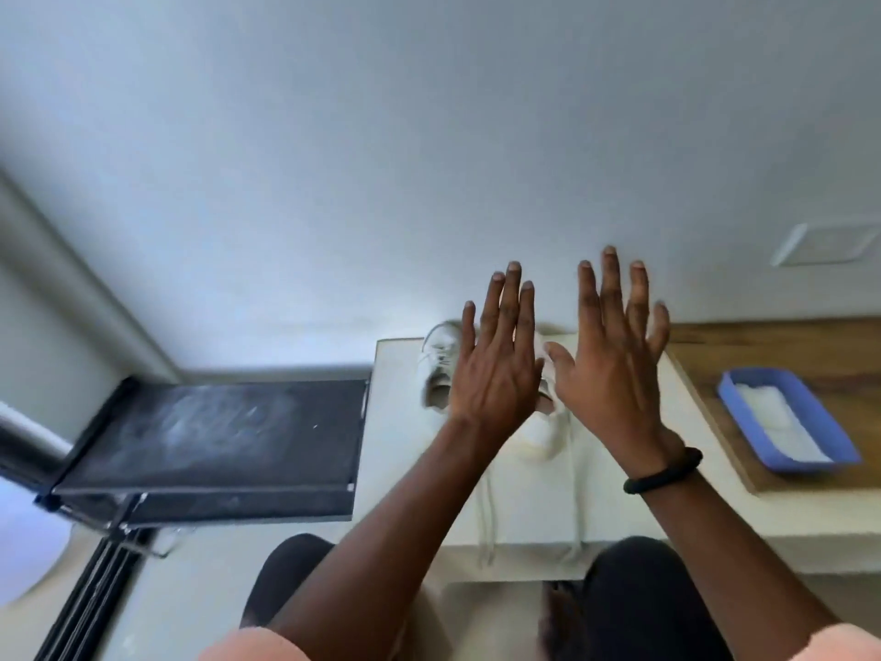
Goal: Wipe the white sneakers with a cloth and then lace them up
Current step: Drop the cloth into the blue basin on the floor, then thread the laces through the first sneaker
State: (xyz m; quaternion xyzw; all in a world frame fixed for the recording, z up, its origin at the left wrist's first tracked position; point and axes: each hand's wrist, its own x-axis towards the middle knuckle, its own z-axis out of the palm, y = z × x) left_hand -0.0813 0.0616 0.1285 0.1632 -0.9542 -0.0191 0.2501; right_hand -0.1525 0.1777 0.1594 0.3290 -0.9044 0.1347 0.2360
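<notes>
Two white sneakers stand on a pale table [524,508] against the wall. The left sneaker [437,369] shows beside my left hand; the right sneaker [541,436] is mostly hidden behind both hands. Loose white laces [486,517] trail toward the table's front edge. My left hand [498,369] and my right hand [615,369] are raised above the sneakers, backs toward me, fingers spread, holding nothing. A white cloth [772,422] lies in a blue tray [829,422] to the right.
The blue tray rests on a wooden board [810,350] at the table's right end. A black table [214,446] on a metal frame stands to the left. My knees [634,579] are at the table's front edge. A white wall is behind.
</notes>
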